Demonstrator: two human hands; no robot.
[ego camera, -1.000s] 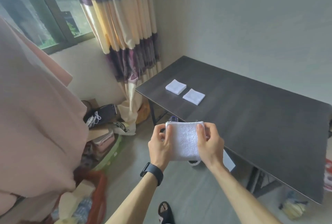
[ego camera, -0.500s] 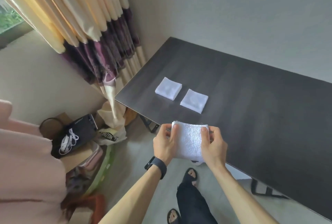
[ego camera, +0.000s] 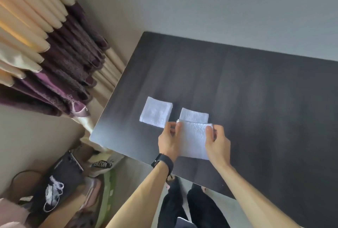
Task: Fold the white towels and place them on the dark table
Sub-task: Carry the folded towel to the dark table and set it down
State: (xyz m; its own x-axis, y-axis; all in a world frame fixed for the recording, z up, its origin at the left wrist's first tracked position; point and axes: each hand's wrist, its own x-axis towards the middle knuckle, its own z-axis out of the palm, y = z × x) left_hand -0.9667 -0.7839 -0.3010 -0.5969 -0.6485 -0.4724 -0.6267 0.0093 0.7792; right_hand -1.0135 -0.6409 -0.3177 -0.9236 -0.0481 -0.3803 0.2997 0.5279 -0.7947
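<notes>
Hands (ego camera: pixel 169 140) (ego camera: pixel 217 142) hold folded towel (ego camera: pixel 193 140) above dark table (ego camera: pixel 256 99).

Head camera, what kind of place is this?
Probably a room in a home, not a workplace: a striped curtain, a dark table with folded towels, and bags piled beside it.

A: The counter (ego camera: pixel 256 99)?
B: Dark charcoal, with faint wood grain.
A: What is white?
B: Three things, all plain: the held towel (ego camera: pixel 193 141), the left towel (ego camera: pixel 156 112), the middle towel (ego camera: pixel 194 115).
A: The curtain (ego camera: pixel 73 74)?
B: Cream with deep purple bands. The watch (ego camera: pixel 164 162) is black, the wall (ego camera: pixel 219 8) pale grey.
</notes>
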